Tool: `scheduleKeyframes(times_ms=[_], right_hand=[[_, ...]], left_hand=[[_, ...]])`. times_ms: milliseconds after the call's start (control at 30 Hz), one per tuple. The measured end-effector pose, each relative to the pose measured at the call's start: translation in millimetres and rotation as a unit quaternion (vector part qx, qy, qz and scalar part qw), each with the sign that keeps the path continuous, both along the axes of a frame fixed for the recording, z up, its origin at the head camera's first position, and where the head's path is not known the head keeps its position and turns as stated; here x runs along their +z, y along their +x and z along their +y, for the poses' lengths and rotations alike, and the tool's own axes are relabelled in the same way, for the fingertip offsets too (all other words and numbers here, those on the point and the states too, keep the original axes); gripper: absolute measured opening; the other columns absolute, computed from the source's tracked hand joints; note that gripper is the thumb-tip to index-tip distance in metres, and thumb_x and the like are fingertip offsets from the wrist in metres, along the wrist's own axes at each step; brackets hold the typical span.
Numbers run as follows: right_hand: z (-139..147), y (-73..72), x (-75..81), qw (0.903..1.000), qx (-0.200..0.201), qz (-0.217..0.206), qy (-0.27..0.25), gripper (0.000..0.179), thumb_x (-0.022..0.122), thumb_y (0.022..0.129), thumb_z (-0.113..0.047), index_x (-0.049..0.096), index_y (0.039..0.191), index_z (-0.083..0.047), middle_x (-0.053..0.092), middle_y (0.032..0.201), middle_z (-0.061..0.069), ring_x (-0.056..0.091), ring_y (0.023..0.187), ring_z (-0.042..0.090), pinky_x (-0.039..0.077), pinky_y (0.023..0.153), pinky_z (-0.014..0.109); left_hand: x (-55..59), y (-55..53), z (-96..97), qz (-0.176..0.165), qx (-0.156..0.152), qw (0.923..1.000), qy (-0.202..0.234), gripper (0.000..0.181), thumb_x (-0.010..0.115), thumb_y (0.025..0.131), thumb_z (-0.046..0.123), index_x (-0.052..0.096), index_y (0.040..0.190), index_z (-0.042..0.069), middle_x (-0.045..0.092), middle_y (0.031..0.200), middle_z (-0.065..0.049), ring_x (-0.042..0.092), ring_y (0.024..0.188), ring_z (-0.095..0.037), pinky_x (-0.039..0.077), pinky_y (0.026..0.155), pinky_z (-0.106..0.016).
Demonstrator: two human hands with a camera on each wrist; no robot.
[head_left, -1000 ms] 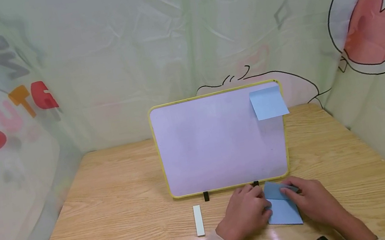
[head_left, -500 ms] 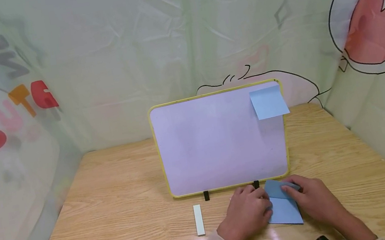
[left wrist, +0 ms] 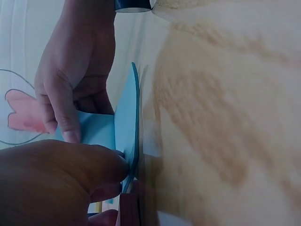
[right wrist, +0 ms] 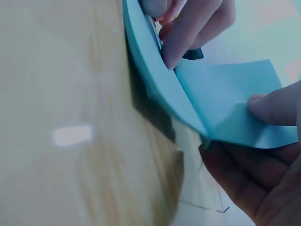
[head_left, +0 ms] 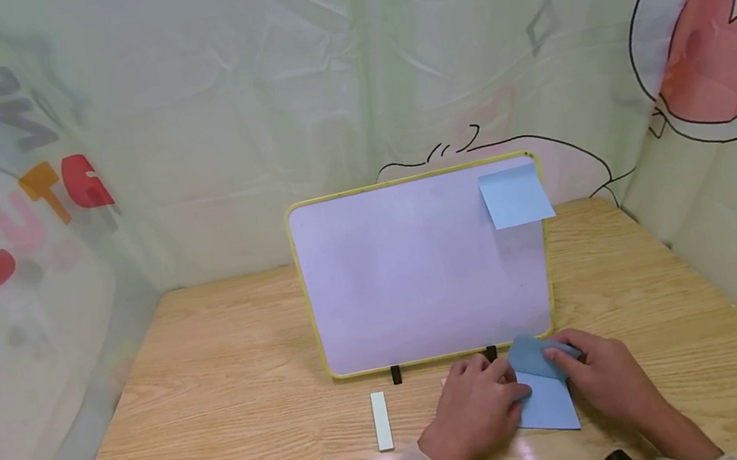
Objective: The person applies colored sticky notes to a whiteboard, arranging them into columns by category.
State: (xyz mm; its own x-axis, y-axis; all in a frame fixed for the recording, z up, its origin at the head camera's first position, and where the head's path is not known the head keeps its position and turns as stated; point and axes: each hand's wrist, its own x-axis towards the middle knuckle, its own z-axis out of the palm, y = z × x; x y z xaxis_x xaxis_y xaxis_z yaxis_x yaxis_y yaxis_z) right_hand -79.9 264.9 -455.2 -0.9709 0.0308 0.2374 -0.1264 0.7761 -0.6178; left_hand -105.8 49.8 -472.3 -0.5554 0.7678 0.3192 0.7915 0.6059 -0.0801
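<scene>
A pad of light blue sticky notes point(head_left: 547, 407) lies on the table in front of the whiteboard. My left hand point(head_left: 477, 410) holds it by its left edge, with the thumb over the paper. The top sheet point(head_left: 532, 357) is peeled up and bent back towards the board. Between thumb and fingers, my right hand point(head_left: 604, 370) pinches that sheet by its right side. In the right wrist view, the raised sheet point(right wrist: 225, 89) meets the pad point(right wrist: 162, 80) along a crease, with left fingers point(right wrist: 181, 40) pressing close to it.
The yellow-framed whiteboard point(head_left: 418, 270) stands on black feet point(head_left: 395, 374); one blue note point(head_left: 517, 196) sticks to its upper right corner. A pale narrow strip point(head_left: 381, 421) lies left of my left hand. A pinkish block point(left wrist: 129, 209) shows beside that hand.
The raised sheet has been pulled a little further up and towards the board by my right hand. My left thumb has slid slightly right over the pad.
</scene>
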Motion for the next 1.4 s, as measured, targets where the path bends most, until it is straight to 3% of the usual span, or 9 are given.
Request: scheduleKeyframes(times_ms=[400,533,767,967,1167,1400], right_hand=[[8.3,-1.5,0.0,0.9977,-0.024,0.056,-0.030,0.018,0.069,0.097,-0.021,0.072,0.107,-0.006,0.071,0.091,0.006,0.053,0.064,0.004,0.043,0.054,0.026],[8.1,-1.7,-0.2,0.9974,-0.031,0.053,-0.036,0.020,0.070,0.096,-0.021,0.073,0.108,-0.006,0.072,0.091,0.008,0.057,0.064,0.003,0.045,0.053,0.026],[4.4,-0.6,2.2,0.9986,-0.028,0.034,-0.027,0.023,0.071,0.095,-0.023,0.073,0.108,-0.004,0.073,0.096,0.010,0.061,0.067,0.005,0.049,0.056,0.025],[3.4,-0.2,2.4,0.9988,-0.035,0.021,-0.026,0.026,0.071,0.095,-0.027,0.074,0.109,-0.004,0.073,0.098,0.011,0.062,0.070,0.008,0.049,0.058,0.026],[6.8,-0.6,2.3,0.9968,-0.054,0.049,-0.033,0.024,0.071,0.095,-0.024,0.074,0.109,-0.004,0.073,0.095,0.011,0.058,0.067,0.004,0.046,0.056,0.024],[12.6,-1.2,4.7,0.9912,-0.111,0.063,-0.036,0.028,0.070,0.096,-0.028,0.074,0.107,-0.003,0.073,0.097,0.015,0.055,0.070,-0.001,0.044,0.058,0.018]], left_hand=[[-0.6,1.9,0.7,0.013,-0.004,0.9999,-0.007,0.021,0.058,0.101,0.037,0.074,0.112,0.043,0.057,0.107,0.017,0.050,0.094,-0.007,0.045,0.089,-0.031],[-0.3,2.4,1.1,0.021,-0.007,0.9996,-0.019,0.022,0.057,0.100,0.035,0.074,0.111,0.043,0.058,0.110,0.016,0.051,0.099,-0.009,0.043,0.093,-0.032],[4.4,5.2,3.1,-0.009,-0.028,0.9984,-0.048,0.022,0.051,0.102,0.040,0.072,0.109,0.034,0.056,0.124,0.012,0.049,0.112,-0.010,0.039,0.098,-0.033],[8.9,7.9,10.4,0.024,-0.024,0.9972,-0.066,0.024,0.055,0.099,0.043,0.073,0.106,0.030,0.059,0.129,0.014,0.053,0.116,-0.006,0.040,0.095,-0.030],[12.4,11.3,12.1,0.004,-0.020,0.9972,-0.072,0.022,0.054,0.100,0.040,0.071,0.114,0.036,0.059,0.131,0.018,0.052,0.116,-0.006,0.040,0.096,-0.032],[10.3,13.0,11.2,-0.011,-0.024,0.9968,-0.076,0.029,0.051,0.102,0.041,0.065,0.127,0.045,0.056,0.134,0.016,0.051,0.119,-0.009,0.042,0.096,-0.034]])
